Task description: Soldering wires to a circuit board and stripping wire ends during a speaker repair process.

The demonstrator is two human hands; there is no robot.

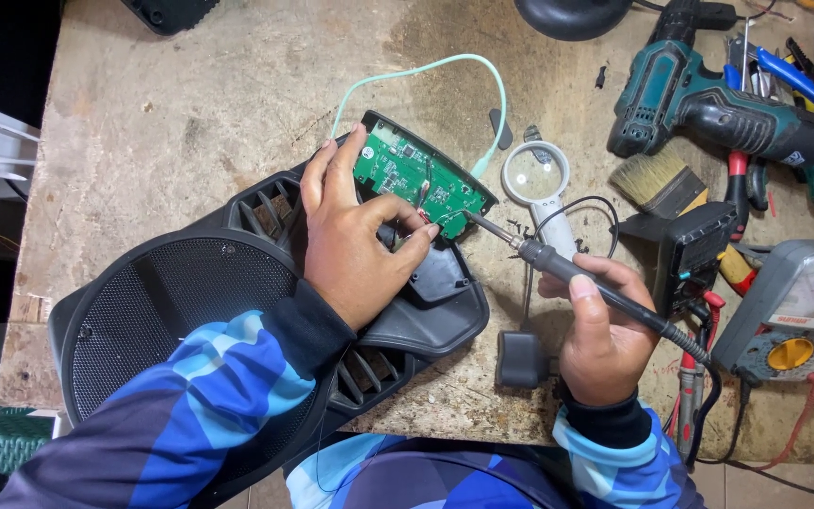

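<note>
Soldering iron (558, 264) sits in my right hand (600, 330), fingers wrapped shut around its dark handle like a pen, the tip reaching left to the lower edge of the green circuit board (416, 179). My left hand (350, 236) pinches that board's near edge, with what looks like a thin wire caught between thumb and fingertip right at the tip. The board stands tilted on the black speaker housing (237, 302), which lies across the bench's front edge. I judge the iron light and stiff, best held well back on the grip, with its cord (690, 377) trailing off and tugging a little; the board is thin and fragile, so edges only. A pale green cable (426, 68) loops away behind it. Just right of the tip lies a magnifying glass (536, 174), then a multimeter (793, 311), a brush (657, 179) and a teal drill (708, 99), so room to the right is tight. The worn wooden bench (162, 123) gives more room to the upper left.
</note>
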